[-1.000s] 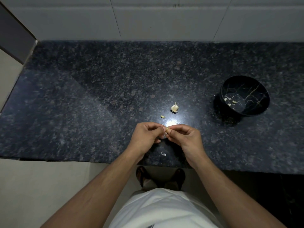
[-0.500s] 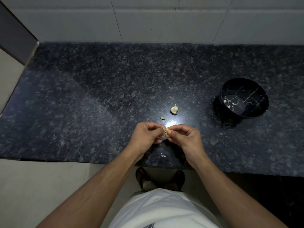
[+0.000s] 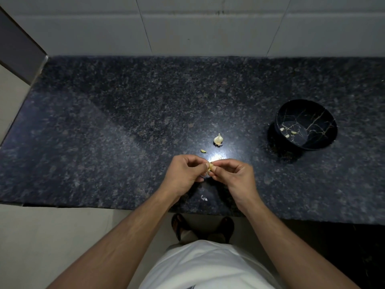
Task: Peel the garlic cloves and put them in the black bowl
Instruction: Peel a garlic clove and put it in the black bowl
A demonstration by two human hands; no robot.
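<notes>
A small pale garlic clove (image 3: 210, 166) is pinched between the fingertips of my left hand (image 3: 184, 174) and my right hand (image 3: 235, 176), just above the near part of the dark granite counter (image 3: 104, 142). Most of the clove is hidden by my fingers. The rest of the garlic bulb (image 3: 218, 139) stands on the counter just beyond my hands, with a loose clove (image 3: 203, 151) to its left. The black bowl (image 3: 325, 113) with gold veining sits to the right and holds three peeled cloves (image 3: 287, 132).
A scrap of white garlic skin (image 3: 204, 198) lies near the counter's front edge below my hands. A tiled wall (image 3: 187, 26) runs behind the counter. The counter ends at its left side by a dark panel (image 3: 18, 49). My sandalled feet (image 3: 202, 228) show below.
Both hands stay together on the clove with only slight finger movement. The view has shifted a little.
</notes>
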